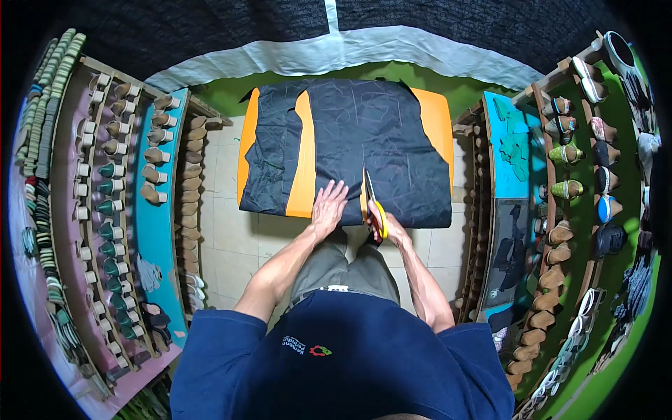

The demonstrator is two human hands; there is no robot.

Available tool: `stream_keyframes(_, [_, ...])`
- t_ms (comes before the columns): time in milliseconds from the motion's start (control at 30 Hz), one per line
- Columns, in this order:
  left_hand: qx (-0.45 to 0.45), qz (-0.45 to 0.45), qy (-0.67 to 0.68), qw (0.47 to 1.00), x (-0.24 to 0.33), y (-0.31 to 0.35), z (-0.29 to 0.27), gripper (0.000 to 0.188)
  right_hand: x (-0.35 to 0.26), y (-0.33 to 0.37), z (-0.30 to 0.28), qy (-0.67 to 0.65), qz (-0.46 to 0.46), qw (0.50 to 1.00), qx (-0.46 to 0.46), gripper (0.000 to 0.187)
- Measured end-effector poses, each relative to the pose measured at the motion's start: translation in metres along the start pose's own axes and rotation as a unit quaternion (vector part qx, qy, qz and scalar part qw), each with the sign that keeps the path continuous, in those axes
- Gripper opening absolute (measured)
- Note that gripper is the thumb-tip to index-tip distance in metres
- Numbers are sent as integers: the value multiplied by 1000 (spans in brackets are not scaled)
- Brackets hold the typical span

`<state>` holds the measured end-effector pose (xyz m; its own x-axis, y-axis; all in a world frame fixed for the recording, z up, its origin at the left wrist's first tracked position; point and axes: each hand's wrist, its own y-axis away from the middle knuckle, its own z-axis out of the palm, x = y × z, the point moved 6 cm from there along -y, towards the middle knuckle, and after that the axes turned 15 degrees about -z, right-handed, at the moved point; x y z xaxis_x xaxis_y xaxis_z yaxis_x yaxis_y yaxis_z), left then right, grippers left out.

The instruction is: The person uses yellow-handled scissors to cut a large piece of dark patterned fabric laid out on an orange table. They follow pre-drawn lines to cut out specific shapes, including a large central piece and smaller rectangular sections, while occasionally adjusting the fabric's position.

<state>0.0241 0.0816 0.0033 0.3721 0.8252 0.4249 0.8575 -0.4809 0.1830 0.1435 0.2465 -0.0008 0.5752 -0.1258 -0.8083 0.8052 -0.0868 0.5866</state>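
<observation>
Black fabric spread flat over an orange board lying on the tiled floor, chalk outlines faintly visible across the cloth, orange showing at the left and right edges and in one strip through a gap left of centre. Laid out smooth and wide, seemingly so that the marked lines stay readable and the cloth does not bunch under the blades.

Left hand released, fingers spread, palm pressed flat on the fabric at the near edge of the board, just left of the cut line: a placement that looks meant to pin the cloth taut. Right hand clenched through the yellow handles of a pair of scissors, blades pointing away from the body into the fabric from the near edge, just beside the left hand. Whether the blades are parted or closed: too small to tell.

Both forearms reaching forward over the knees, body centred on the board's near edge.

Racks of shoe lasts standing along the left side, more lasts and sandals along the right, well apart from the board.
</observation>
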Motion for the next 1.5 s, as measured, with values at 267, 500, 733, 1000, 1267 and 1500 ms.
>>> stream_keyframes(267, [-23,-71,16,997,5,77,-18,45,32,39,35,-23,37,999,-24,87])
stream_keyframes(500, [27,-57,67,996,-5,73,-35,44,26,52,39,-58,61,994,-75,79])
stream_keyframes(733, [12,3,117,993,-1,74,-48,41,-3,29,40,-50,30,996,-67,84])
stream_keyframes(1000, [24,-9,132,991,-5,70,-53,40,0,-10,59,-137,20,989,-57,89])
stream_keyframes(1267, [21,14,140,990,-8,77,-62,41,10,-18,57,-130,-3,991,-28,90])
stream_keyframes(1500, [28,14,145,989,-6,78,-61,42,-21,-15,66,-76,-17,997,20,79])
